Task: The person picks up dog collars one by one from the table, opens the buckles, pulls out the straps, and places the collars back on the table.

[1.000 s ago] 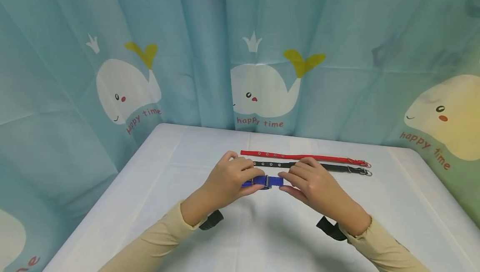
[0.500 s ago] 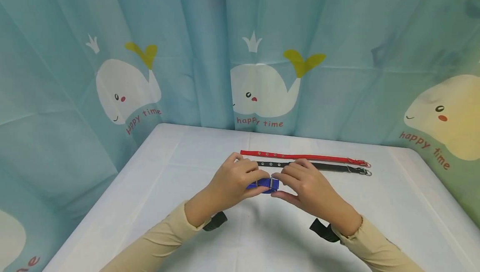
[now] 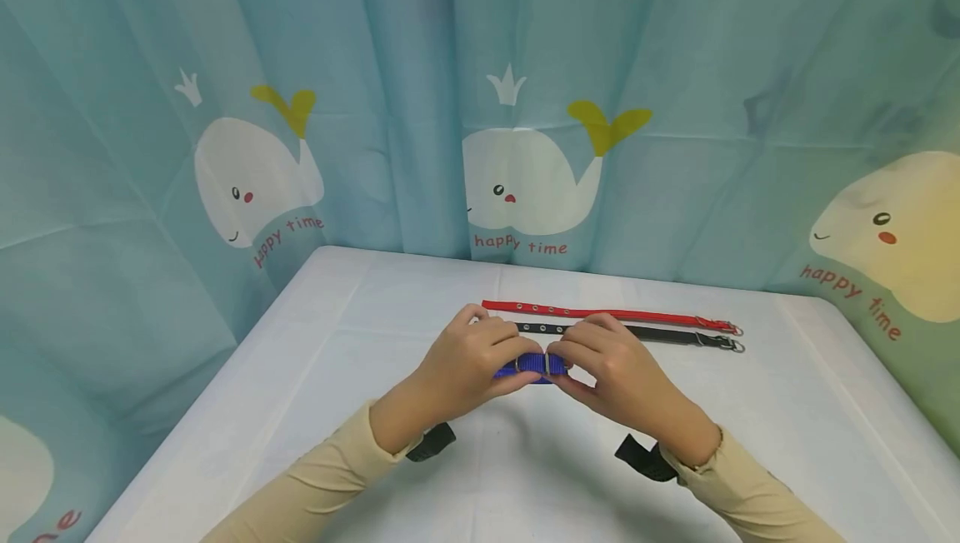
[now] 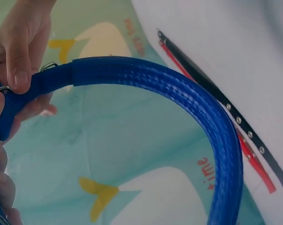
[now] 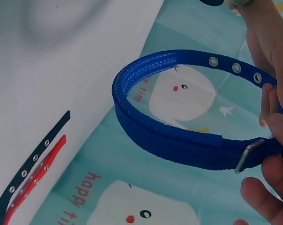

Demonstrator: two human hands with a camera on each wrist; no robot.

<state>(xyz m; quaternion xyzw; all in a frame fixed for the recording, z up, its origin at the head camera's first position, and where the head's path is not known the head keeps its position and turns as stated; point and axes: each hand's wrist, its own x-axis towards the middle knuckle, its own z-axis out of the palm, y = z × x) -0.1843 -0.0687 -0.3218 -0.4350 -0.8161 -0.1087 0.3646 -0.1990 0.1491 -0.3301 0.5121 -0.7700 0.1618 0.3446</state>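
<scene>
A blue collar (image 3: 532,363) is held between both hands above the table, bent into a loop. My left hand (image 3: 467,364) pinches its strap end with the metal eyelets (image 5: 236,68), thumb below and fingers above. My right hand (image 3: 621,370) pinches the overlapping end beside the metal buckle, fingertips almost meeting the left ones. In the right wrist view a metal keeper ring (image 5: 249,155) shows on the band near the right fingers (image 5: 261,194). The padded part of the collar (image 4: 132,70) arcs away from the hands in the left wrist view. Fingers partly hide the buckle.
A red collar (image 3: 637,315) and a black collar (image 3: 675,336) lie stretched out side by side on the white table (image 3: 360,310), just beyond the hands. A light blue curtain (image 3: 405,110) printed with whales hangs behind and beside the table.
My right hand has moved left, closing the gap to my left hand, which shifted slightly right. The strap end once visible between the hands is now covered by the meeting fingertips.
</scene>
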